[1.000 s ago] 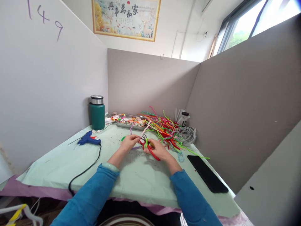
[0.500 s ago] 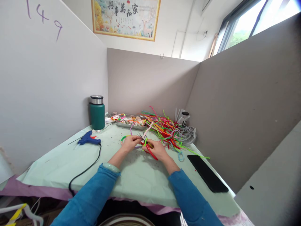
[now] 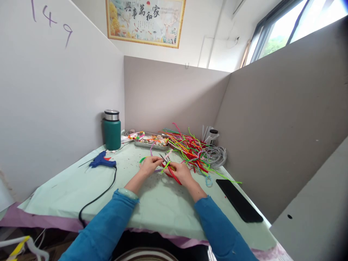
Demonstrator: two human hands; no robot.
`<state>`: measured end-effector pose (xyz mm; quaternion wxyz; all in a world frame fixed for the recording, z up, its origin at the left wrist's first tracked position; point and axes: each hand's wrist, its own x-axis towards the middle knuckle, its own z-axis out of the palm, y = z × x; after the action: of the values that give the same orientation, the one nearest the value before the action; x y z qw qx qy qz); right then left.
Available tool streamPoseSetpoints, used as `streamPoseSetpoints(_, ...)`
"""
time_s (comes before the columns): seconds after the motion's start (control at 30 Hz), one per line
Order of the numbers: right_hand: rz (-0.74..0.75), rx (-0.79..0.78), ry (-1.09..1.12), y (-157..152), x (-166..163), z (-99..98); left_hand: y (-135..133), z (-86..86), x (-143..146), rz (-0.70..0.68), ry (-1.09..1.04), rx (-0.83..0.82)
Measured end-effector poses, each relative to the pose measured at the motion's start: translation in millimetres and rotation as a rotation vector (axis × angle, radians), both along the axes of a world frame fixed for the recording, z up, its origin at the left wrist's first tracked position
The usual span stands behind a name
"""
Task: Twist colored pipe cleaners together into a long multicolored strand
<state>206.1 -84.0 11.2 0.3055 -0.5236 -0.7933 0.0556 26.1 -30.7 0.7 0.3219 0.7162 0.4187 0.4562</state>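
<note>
My right hand [image 3: 179,172] is closed around red-handled scissors [image 3: 174,176], whose pointed dark blades stand apart and point away from me. A short lime-green pipe cleaner [image 3: 165,167] lies across by its fingers. My left hand [image 3: 151,165] is closed in a pinch close to the blades; what sits between its fingertips is too small to make out. Just beyond the blades shows a pale pink pipe cleaner piece [image 3: 169,153]. A purple pipe cleaner [image 3: 151,148] sticks up behind my left hand, and a green curved one [image 3: 141,160] lies to its left.
Behind my hands are a metal tray [image 3: 152,145] of small pieces and a heap of coloured pipe cleaners [image 3: 187,145]. A coil of grey tubing [image 3: 217,156] and a black phone [image 3: 239,200] are right. Left stand a green bottle [image 3: 112,134] and a blue glue gun [image 3: 102,160].
The long pale pink pipe cleaner that rose beyond the blades now shows as a shorter, lower piece. The lime-green piece at my right fingers has tilted. Both hands stay nearly in place.
</note>
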Motion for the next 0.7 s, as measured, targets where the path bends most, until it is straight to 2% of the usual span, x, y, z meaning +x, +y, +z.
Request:
streamPoseSetpoints(0.17,-0.062,0.001,-0.011,6,3,0.6,-10,7.5,2,-0.005,0.081,0.027)
streamPoseSetpoints(0.23,-0.163,0.009,-0.018,9,10,3.4,-14,10.0,4,-0.026,0.137,0.03)
streamPoseSetpoints(0.3,-0.296,0.004,-0.047,12,21,6.1,-15,10.3,4,0.01,0.145,0.022)
streamPoseSetpoints(0.37,-0.379,-0.026,-0.11,13,35,7.2,-12,8.3,3,0.09,0.095,0.018)
streamPoseSetpoints(0.47,-0.402,-0.098,-0.226,14,54,5.7,-4,3.8,-1,0.158,-0.015,0.008)
streamPoseSetpoints(0.57,-0.491,-0.136,-0.285,14,70,3.8,-2,3.2,-2,0.157,-0.134,-0.064)
streamPoseSetpoints(0.7,-0.651,-0.165,-0.278,16,85,2.5,-8,10.1,0,0.09,-0.318,-0.203)
